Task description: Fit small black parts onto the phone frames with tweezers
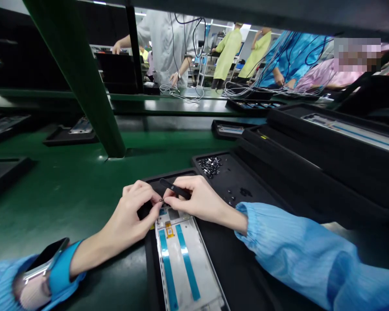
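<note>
Left hand [134, 211] pinches a tiny part [161, 200], right hand [197, 198] grips tweezers [175, 188]; below the fingers, blue strips [188, 263] already line the phone frame [179, 274], loose bits [210, 166] lie unfitted beyond

The slim tool [176, 189] in the right hand [199, 198] is plain black. Just below both hands, a silvery-white frame [180, 273] bears two blue stripes [187, 263] and an orange tab [170, 230]. Beyond the right hand, a heap of tiny pieces [210, 166] mixes black with silver. Left of the left hand [132, 211], the tabletop [68, 185] is dark green; behind the right, the sleeve [288, 242] is light blue.
</note>
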Demonstrator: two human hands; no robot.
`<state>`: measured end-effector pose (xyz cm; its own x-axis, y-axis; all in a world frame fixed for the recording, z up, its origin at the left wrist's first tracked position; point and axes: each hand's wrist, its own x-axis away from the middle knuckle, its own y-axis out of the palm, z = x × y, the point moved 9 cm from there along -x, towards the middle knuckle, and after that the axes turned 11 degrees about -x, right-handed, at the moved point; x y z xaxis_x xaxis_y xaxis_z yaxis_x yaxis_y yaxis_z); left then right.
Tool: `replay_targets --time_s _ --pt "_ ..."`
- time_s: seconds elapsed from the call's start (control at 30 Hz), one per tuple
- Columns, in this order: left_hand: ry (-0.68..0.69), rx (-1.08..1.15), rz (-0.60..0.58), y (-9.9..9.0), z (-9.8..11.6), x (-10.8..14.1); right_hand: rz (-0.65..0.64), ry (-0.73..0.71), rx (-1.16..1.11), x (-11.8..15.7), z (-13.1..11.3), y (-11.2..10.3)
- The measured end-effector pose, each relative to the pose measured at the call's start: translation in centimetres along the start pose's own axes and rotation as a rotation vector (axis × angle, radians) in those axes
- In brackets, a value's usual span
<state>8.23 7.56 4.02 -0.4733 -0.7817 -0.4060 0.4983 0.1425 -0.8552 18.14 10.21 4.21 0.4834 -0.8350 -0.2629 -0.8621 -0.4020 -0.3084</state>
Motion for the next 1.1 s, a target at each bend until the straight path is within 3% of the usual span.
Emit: replay_targets --time_s 0.17,0.47,0.8,1.1 --pt "0.045 -0.059 -0.021 -0.2 0.3 0.3 0.017 -0.132 0.181 0.1 -1.4 0.1" --pt "0.082 -0.062 -0.021 0.1 0.8 0.1 -0.012 -0.314 0.283 0.7 -2.6 0.8" --pt "-0.005 -0.018 0.026 -1.0 -1.3 -0.5 -0.106 -0.075 0.269 -0.2 0.0 0.6" --pt "0.057 -0.015 -0.007 -0.4 -0.7 -0.7 -0.082 -0.144 0.296 -0.1 -0.2 1.0"
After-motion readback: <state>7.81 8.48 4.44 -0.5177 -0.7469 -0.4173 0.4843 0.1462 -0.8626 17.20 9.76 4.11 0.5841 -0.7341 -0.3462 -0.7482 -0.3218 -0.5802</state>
